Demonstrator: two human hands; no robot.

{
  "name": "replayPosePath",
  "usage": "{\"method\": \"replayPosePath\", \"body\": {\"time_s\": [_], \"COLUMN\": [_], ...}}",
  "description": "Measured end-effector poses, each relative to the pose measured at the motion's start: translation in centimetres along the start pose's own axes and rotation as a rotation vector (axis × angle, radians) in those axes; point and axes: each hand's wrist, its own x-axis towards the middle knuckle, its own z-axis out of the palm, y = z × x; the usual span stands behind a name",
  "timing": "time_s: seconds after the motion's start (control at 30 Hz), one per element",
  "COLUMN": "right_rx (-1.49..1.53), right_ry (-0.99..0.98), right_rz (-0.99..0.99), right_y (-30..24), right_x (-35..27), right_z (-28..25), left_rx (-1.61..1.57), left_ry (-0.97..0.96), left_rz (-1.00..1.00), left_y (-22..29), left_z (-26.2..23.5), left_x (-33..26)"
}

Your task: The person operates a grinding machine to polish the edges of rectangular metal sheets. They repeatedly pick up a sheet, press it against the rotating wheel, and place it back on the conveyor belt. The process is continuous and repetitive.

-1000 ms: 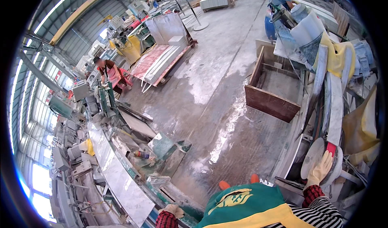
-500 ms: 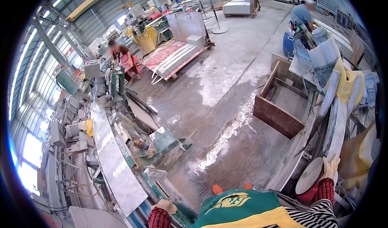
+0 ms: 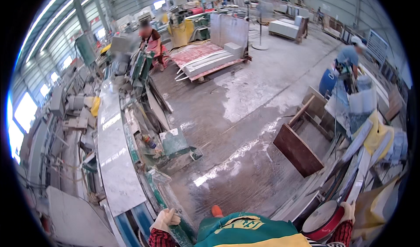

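My left hand (image 3: 165,220), in a pale glove, is at the green machine edge (image 3: 178,234), beside the end of a long conveyor-like bed. Its fingers are loosely bent and apart, with nothing seen in them. My right hand (image 3: 348,213), also gloved, is low on the right, between a red round tub (image 3: 334,225) with a whitish flat top and the near end of a long pale strip (image 3: 359,177). Its fingers are mostly hidden, so whether it grips either one cannot be made out. A long whitish polished slab (image 3: 117,159) lies on the bed at left.
A brown open-topped box (image 3: 298,150) stands on the wet floor ahead right, with yellow cloth (image 3: 379,133) over strips beyond it. A red pallet (image 3: 197,56) carries pale stone bars. One person (image 3: 152,41) is at the far-left machine, another (image 3: 350,56) at far right.
The view has tilted up and swung left. My left hand shows more of its glove, fingers lifted and looser. My right hand has drawn back along the pale strip toward the red tub's near side.
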Motion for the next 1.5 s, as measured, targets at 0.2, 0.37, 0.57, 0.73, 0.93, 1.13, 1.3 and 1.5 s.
{"method": "replayPosePath", "body": {"time_s": [0.2, 0.37, 0.57, 0.73, 0.93, 1.13, 1.3, 1.5], "right_rx": [0.499, 0.684, 0.574, -0.06, -0.532, -0.436, -0.645, -0.656], "right_ry": [-0.538, -0.751, -1.193, -1.646, -1.636, -1.868, -1.808, -1.679], "right_rz": [0.005, 0.029, 0.261, -0.442, -1.938, -2.128, -1.866, -1.62], "right_y": [3.7, -1.4, -8.1, -14.1, -18.7, -15.9, -14.6, -13.2], "right_x": [6.0, -10.2, -24.6, -35.9, -52.8, -61.2, -58.1, -54.0], "right_z": [-4.9, 5.1, 19.3, 28.7, 36.6, 39.4, 41.5, 42.6], "left_rx": [-0.183, -0.265, -0.503, -0.7, -1.19, -1.249, -1.398, -1.465], "left_ry": [-0.101, -0.481, -0.905, -0.701, 0.128, 0.544, 0.636, 0.682], "left_rz": [0.172, 0.155, 0.2, 0.408, 0.529, 0.54, 0.586, 0.547], "left_y": [4.2, 10.7, 16.0, 18.1, 12.2, 3.7, -2.0, -3.7], "left_z": [8.4, 17.0, 20.7, 15.7, 6.1, -3.8, -9.0, -10.7], "left_x": [-0.5, -2.3, -5.3, -10.0, -11.4, -11.8, -9.0, -4.8]}}
